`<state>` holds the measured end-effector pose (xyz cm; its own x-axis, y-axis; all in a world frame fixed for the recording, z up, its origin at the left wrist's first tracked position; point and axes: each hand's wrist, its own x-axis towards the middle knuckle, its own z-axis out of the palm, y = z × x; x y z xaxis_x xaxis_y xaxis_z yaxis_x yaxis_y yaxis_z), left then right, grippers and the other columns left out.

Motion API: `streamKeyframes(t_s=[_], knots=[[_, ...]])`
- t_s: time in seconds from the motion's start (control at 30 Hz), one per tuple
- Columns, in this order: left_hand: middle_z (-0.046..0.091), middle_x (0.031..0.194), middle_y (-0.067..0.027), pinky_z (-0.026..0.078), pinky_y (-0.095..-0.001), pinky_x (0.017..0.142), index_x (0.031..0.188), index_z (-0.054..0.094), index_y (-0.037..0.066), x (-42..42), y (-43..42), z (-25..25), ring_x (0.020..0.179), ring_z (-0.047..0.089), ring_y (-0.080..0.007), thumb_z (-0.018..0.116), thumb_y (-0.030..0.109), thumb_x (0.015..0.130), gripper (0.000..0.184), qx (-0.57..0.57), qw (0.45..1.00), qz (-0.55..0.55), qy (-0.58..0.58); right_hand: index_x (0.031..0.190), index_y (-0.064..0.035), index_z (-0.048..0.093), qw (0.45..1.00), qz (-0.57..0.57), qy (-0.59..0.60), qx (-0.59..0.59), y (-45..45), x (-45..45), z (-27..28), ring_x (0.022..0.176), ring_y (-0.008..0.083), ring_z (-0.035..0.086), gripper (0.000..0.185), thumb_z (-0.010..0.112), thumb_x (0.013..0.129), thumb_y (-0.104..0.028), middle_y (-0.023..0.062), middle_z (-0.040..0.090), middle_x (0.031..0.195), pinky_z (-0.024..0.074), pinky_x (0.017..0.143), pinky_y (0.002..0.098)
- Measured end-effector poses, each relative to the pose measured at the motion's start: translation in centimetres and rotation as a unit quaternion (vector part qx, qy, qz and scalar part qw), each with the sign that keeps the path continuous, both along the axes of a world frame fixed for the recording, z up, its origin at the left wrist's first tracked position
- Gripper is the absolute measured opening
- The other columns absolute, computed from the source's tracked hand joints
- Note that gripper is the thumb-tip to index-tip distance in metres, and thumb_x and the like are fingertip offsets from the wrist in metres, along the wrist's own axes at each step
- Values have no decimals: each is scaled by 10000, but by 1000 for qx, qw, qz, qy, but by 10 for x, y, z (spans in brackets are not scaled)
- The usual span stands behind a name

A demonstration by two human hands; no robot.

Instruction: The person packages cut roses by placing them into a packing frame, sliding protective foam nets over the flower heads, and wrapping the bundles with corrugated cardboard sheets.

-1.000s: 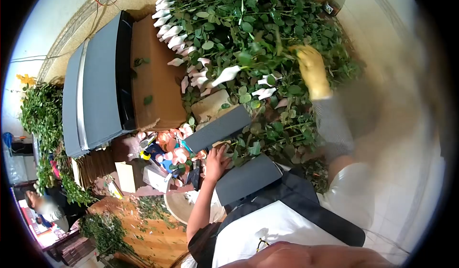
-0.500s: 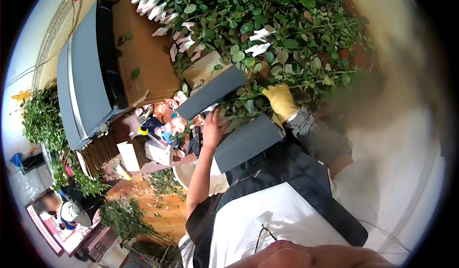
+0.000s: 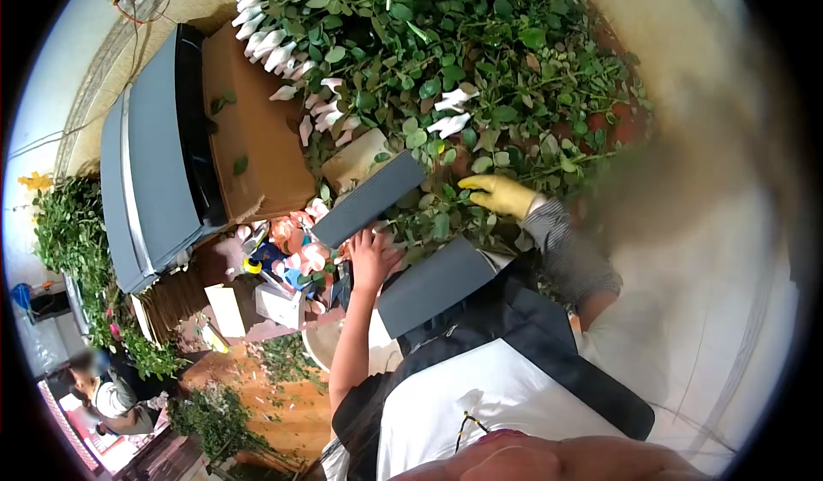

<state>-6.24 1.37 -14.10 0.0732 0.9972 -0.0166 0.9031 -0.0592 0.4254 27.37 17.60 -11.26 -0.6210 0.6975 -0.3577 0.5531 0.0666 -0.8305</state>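
My bare left hand [image 3: 372, 260] rests against the near edge of a tilted grey corrugated sheet [image 3: 370, 200]. Its fingers are apart and slightly bent, with pale pink petals beside them. A second grey corrugated piece [image 3: 439, 285] lies nearer my body, and leafy stems run between the two. My right hand [image 3: 499, 196], in a yellow glove, hovers at the leafy stems [image 3: 441, 219] to the right. Its thumb and forefinger are parted, and I see nothing held between them. Rose heads in white sleeves [image 3: 450, 114] lie among the leaves beyond.
A stack of grey sheets and brown cardboard [image 3: 257, 129] stands at the left. Loose petals [image 3: 296, 232], a white box [image 3: 279, 305] and small items litter the table. Many leafy stems [image 3: 480, 44] cover the far side. Another person [image 3: 116, 399] sits at lower left.
My right hand has come off the stems slightly, its thumb and forefinger now parted. My left hand's fingers have bent a little by the sheet. The whole view has shifted slightly.
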Motion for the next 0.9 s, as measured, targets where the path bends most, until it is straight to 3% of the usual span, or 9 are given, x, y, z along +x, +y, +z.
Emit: streamKeyframes(t_s=[0.1, 0.2, 0.33, 0.43, 0.57, 0.6, 0.67, 0.8, 0.9], knots=[[523, 1388, -162, 302, -558, 1111, 1275, 615, 111, 3, -5, -5, 1306, 453, -368, 822, 374, 722, 647, 4, 1000, 6, 19, 1417, -182, 555, 990, -19, -101, 96, 61, -15, 51, 1133, 258, 654, 433, 607, 992, -239, 101, 623, 1365, 522, 996, 379], [520, 1399, -158, 293, -557, 1123, 1278, 615, 113, 5, -6, -3, 1312, 453, -361, 822, 380, 726, 648, 17, 1000, 14, 13, 1371, -93, 577, 963, -131, 50, 229, 116, -61, 110, 1145, 265, 645, 401, 600, 985, -198, 138, 655, 1295, 489, 1040, 395], [518, 1402, -168, 273, -545, 1145, 1294, 609, 108, 8, -8, 1, 1340, 442, -349, 812, 397, 750, 649, -15, 999, 32, 25, 1236, -155, 674, 783, -96, -186, 586, 208, -96, 49, 1282, 326, 534, 368, 693, 869, -167, 142, 626, 1331, 312, 1165, 474], [523, 1394, -168, 274, -545, 1143, 1275, 621, 99, 7, -9, 0, 1329, 450, -350, 807, 404, 759, 627, -12, 999, 37, 12, 995, -158, 755, 814, -77, -272, 506, 246, -113, 12, 1369, 275, 470, 188, 592, 904, -181, 90, 615, 1385, 233, 1210, 462], [537, 1378, -165, 279, -541, 1134, 1223, 647, 92, 10, -8, 5, 1318, 459, -353, 803, 388, 757, 574, -7, 999, 48, 6, 1057, -155, 711, 750, -91, -168, 633, 237, -138, 72, 1334, 257, 496, 219, 700, 842, -116, 53, 587, 1403, 303, 1178, 441], [537, 1378, -165, 279, -541, 1134, 1223, 647, 92, 9, -8, 5, 1318, 459, -353, 803, 388, 757, 574, -10, 999, 52, 4, 1067, -164, 719, 696, -61, -259, 667, 247, -138, 70, 1324, 242, 506, 254, 733, 818, -117, 40, 585, 1408, 321, 1164, 452], [544, 1372, -164, 289, -540, 1125, 1239, 642, 86, 9, -8, 6, 1313, 461, -352, 806, 384, 746, 599, -14, 999, 47, 14, 1077, -158, 711, 681, -33, -400, 612, 267, -120, 80, 1322, 248, 516, 280, 742, 802, -115, 37, 621, 1360, 318, 1175, 457], [555, 1362, -167, 310, -530, 1109, 1235, 641, 71, 10, -7, 7, 1296, 478, -352, 807, 381, 741, 606, 1, 999, 47, 21, 1036, -121, 689, 665, -169, -204, 699, 285, -74, 148, 1243, 250, 587, 249, 734, 794, -84, 57, 688, 1226, 425, 1115, 416], [524, 1409, -181, 297, -547, 1139, 1313, 597, 113, 8, -11, 2, 1333, 463, -355, 820, 385, 743, 670, -18, 998, 46, 24, 1080, -124, 714, 665, -116, -305, 671, 294, -41, 175, 1206, 250, 624, 246, 730, 837, -91, 67, 693, 1247, 429, 1122, 402]])
